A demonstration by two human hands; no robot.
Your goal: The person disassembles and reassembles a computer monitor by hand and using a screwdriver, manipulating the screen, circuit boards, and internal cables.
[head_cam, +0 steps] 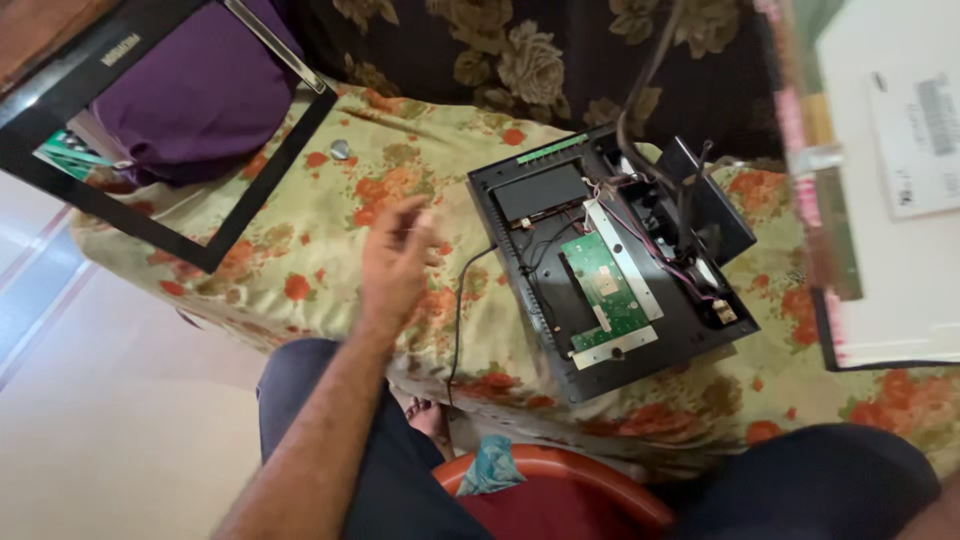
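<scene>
Fingers [415, 225] of left hand [395, 265] loosely spread, grasping nothing, above floral bedsheet [300, 250]. Right hand unseen. Opened black casing [545, 300] with green circuit board [603, 290] lies just right; approach carefully, avoid black cable [460, 310].

L hand [395, 262] raised, empty.
L forearm runs up from bottom-left, wrist straight, palm side-on, fingers loosely curled & slightly blurred, touching nothing. R hand out of view; only knees/lap show at bottom.
</scene>
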